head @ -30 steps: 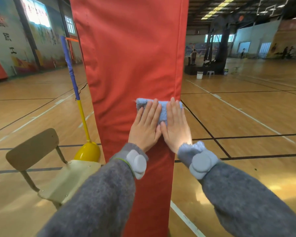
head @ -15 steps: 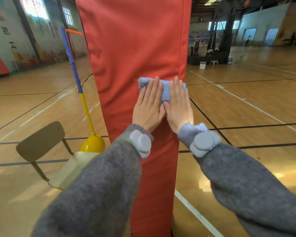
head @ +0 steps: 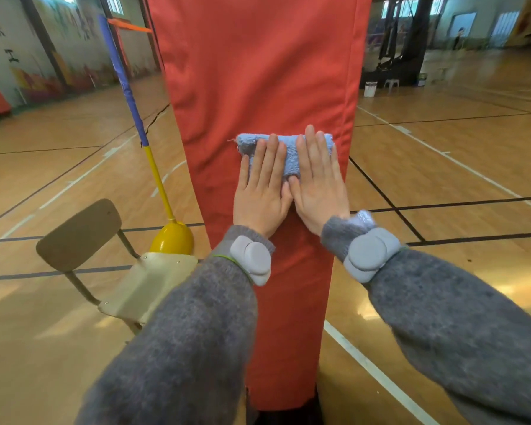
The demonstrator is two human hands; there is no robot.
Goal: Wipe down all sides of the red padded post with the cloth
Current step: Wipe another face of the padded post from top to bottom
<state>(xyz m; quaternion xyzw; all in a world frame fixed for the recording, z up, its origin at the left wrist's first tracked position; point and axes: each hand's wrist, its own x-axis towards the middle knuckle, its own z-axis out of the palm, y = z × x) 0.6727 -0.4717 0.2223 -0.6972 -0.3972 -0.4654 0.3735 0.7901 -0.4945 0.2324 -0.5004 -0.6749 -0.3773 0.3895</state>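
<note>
An indoor sports hall, seen from head height looking forward and down. A tall red padded post (head: 258, 72) stands upright in the middle, running from the top of the view down to the wooden floor (head: 442, 179). A folded light blue cloth (head: 289, 154) lies flat against the front face of the post, nearer its right edge.

Both hands press the cloth there, side by side. The left hand (head: 262, 197) covers its lower left part, with fingers (head: 272, 161) straight, close together and pointing up. The right hand (head: 318, 191) covers its right part, with fingers (head: 311, 154) also straight and close together, reaching the cloth's upper edge. The thumbs meet between the hands, below a strip of bare cloth. Neither hand curls round the cloth.

Both arms wear fuzzy grey sleeves (head: 181, 348), each with a pale grey rounded device (head: 252, 263) strapped at the wrist.

Left of the post a chair (head: 80, 231) with a brown backrest and a cream seat stands on the floor. Just beyond it a yellow domed base (head: 172, 240) holds a leaning pole (head: 126, 87), yellow below and blue above. Dark and white court lines cross the floor
</note>
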